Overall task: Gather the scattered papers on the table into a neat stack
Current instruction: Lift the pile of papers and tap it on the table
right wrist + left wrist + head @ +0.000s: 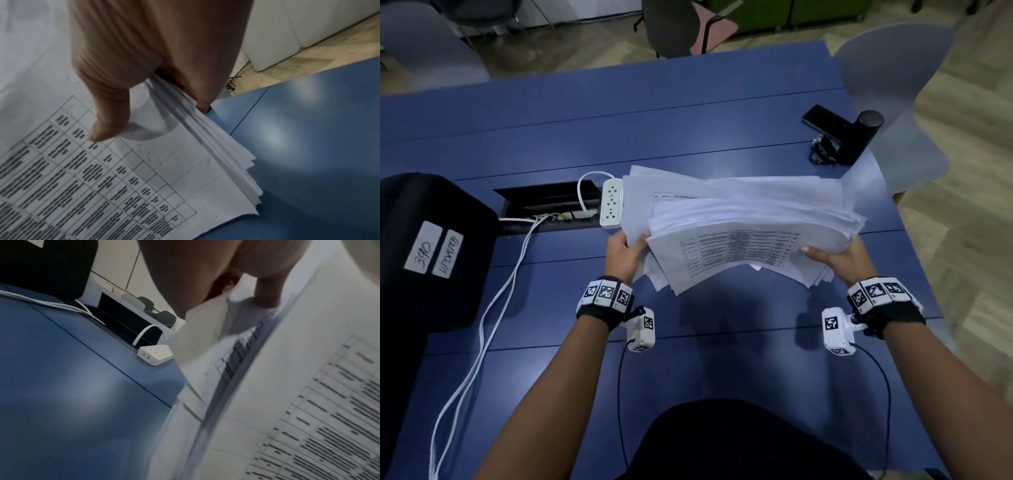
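Both hands hold the papers (pixel 739 236) above the blue table (pixel 551 144): left hand (pixel 624 255) and right hand (pixel 840 258) each pinch an end. Sheets fan unevenly; squaring the edges against the table looks next.

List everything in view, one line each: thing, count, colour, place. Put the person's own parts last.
papers: one uneven bundle, white with printed tables, held above the table
table: one, blue
power strip: one, white, left of the papers
cables: several, white, running from the cable slot toward the near left edge
box: one, black with white labels, left edge
phone: one, black, far right
cylinder: one, black, beside the phone
chairs: several, grey, around the table
left hand: holds the papers' left edge
right hand: holds the right edge
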Available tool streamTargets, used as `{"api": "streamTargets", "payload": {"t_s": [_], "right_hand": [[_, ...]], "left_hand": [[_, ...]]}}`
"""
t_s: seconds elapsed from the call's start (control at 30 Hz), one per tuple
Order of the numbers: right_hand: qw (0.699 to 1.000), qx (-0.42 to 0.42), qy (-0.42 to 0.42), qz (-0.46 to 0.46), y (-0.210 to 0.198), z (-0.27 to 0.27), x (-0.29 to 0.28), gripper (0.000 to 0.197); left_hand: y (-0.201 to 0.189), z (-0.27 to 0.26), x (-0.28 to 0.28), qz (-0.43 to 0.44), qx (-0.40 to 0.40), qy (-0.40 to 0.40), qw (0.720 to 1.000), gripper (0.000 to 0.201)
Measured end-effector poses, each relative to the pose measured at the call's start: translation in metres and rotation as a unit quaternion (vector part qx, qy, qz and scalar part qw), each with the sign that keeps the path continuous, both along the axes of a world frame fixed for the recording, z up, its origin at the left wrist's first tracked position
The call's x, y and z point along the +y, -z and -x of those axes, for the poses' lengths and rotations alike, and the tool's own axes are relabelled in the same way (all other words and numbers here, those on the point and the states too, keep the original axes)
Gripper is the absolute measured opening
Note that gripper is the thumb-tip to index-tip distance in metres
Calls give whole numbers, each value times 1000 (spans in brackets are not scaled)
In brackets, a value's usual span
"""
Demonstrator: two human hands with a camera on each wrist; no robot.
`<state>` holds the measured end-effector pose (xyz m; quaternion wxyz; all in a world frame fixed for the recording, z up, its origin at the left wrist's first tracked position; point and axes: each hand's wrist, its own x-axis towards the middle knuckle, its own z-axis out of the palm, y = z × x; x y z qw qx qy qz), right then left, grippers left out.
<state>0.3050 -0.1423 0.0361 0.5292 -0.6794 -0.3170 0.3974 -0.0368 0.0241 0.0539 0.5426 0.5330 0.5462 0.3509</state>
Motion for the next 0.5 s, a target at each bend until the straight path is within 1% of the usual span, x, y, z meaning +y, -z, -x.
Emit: {"api": "streamTargets", "payload": {"t_s": [0.1, 0.13, 0.17, 0.2, 0.3, 0.33, 0.37, 0.4, 0.43, 0.5], "right_hand": [[1000, -14, -8, 1, -1, 0, 7, 47], [1000, -25, -2, 11, -1, 1, 9, 42], [999, -34, 11, 18, 1, 1, 11, 34], [998, -41, 33, 25, 2, 1, 13, 29], [995, -52, 83, 32, -9, 3, 17, 38], [995, -49, 86, 25, -18, 5, 17, 34], [996, -37, 83, 8, -29, 6, 17, 26], [996, -22, 80, -18, -41, 7, 16, 22], [996, -10, 76, -45, -51, 8, 14, 27], [995, 8, 57, -83, -66, 8, 12, 40]], "left_hand": [[-5, -5, 3, -17, -9, -6, 1000, 48], [-5, -7, 3, -14, -15, -4, 1000, 53], [-4, -9, 3, -13, -23, -3, 1000, 55], [-3, -11, 2, -12, -28, -5, 1000, 54], [-13, -16, 0, -32, -42, -35, 998, 45], [-19, -16, 2, -38, -65, -53, 996, 42], [-25, -14, 5, -41, -98, -78, 991, 41], [-31, -10, 8, -43, -135, -103, 985, 41], [-37, -6, 11, -49, -162, -117, 979, 42], [-47, -1, 12, -69, -177, -110, 975, 40]]}}
